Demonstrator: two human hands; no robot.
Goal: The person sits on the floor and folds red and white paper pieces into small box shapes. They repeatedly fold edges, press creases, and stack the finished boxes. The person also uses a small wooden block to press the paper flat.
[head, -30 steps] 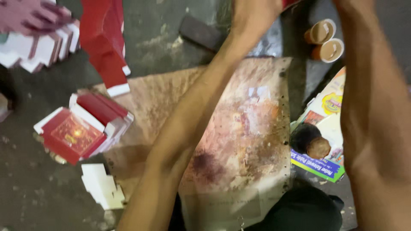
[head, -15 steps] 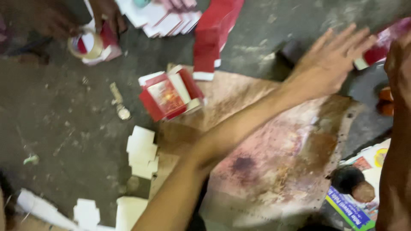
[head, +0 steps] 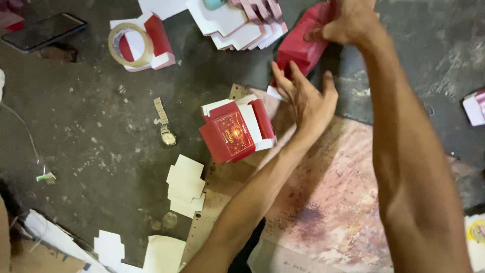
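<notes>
Red folded carton, light, thin, crushable, is being pinched by right hand at its 1 o'clock edge; left hand is being held open at its 6 o'clock.

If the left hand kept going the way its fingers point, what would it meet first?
The left hand, open with fingers aimed up the frame, would probably first meet the red folded carton that the right hand grips. Its fingertips look almost at the carton's lower edge, though depth is unclear.

We count one phone, one roll of tape and one wristwatch on the floor, two hands at work (left, right), and one printed red box at the board's corner.
</notes>
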